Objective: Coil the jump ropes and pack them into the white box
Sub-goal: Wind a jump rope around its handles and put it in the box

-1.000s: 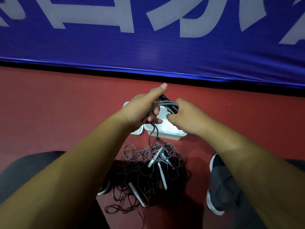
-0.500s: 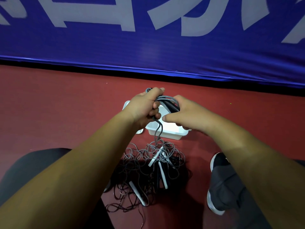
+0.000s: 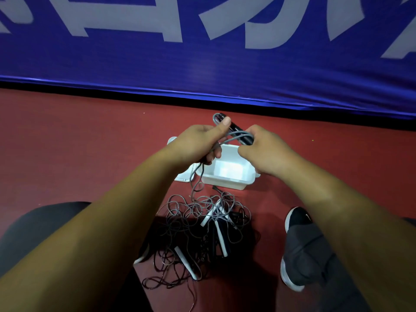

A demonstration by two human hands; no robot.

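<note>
The left hand (image 3: 198, 143) curls round a half-coiled jump rope (image 3: 238, 134) at frame centre, just above the white box (image 3: 225, 185), the right hand (image 3: 265, 152) pinching its other end; its trailing cord could snag in the tangled pile (image 3: 202, 226) below and pull loops loose.

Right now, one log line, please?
left hand grips jump rope | right hand grips it | white box open | rope pile tangled

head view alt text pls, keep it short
The left hand and right hand hold a partly coiled grey jump rope with black handles above the open white box on a red floor. Its loose cord trails down to a tangled pile of ropes; a blue banner is behind.
</note>
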